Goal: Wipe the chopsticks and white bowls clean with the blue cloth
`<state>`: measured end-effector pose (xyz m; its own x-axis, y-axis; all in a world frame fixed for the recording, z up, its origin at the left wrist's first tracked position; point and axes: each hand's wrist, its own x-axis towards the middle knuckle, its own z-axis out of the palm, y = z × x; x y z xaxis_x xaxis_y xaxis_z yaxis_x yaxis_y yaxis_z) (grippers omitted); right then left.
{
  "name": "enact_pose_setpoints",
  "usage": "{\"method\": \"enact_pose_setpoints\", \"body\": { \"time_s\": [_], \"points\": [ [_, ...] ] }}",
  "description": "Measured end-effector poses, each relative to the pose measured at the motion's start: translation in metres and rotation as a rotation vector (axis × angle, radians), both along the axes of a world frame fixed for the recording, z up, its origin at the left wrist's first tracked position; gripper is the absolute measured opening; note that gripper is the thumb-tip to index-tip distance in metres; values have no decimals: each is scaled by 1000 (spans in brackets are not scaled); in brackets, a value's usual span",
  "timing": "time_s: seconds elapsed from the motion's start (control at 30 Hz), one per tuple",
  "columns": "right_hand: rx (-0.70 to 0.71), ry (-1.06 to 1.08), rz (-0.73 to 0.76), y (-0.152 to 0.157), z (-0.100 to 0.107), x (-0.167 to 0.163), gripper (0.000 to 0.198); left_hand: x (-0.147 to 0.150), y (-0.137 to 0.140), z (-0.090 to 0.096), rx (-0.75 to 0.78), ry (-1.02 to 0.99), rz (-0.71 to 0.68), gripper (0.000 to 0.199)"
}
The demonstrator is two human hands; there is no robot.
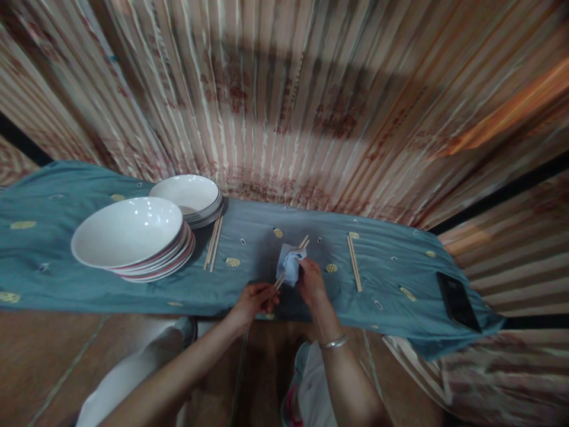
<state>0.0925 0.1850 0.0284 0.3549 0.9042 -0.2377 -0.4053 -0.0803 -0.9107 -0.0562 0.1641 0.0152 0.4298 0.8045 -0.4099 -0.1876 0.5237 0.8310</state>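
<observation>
My left hand (258,298) is closed on the near end of a pair of chopsticks (304,241), which slant up and away to the right above the table. A light blue cloth (290,264) is wrapped around their middle, and my right hand (310,279) pinches it there. The far tips of the chopsticks stick out beyond the cloth. On the tablecloth to the right lies another pair of chopsticks (354,263). Several more chopsticks (214,243) lie to the left, beside the bowls.
A stack of large white bowls (128,234) stands on the left of the green tablecloth (249,228), with a stack of smaller bowls (189,196) behind it. A black phone (457,301) lies near the right end. Patterned curtains (267,107) hang behind the table.
</observation>
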Motion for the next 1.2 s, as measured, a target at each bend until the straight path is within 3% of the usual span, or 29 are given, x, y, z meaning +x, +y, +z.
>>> {"method": "enact_pose_setpoints", "body": {
  "time_s": [0.23,1.2],
  "points": [
    [-9,169,66,-3,1,-12,12,0,5,4,-21,-15,24,42],
    [-3,186,45,-2,4,-3,11,-3,2,6,-106,13,-29,44]
  ]
}}
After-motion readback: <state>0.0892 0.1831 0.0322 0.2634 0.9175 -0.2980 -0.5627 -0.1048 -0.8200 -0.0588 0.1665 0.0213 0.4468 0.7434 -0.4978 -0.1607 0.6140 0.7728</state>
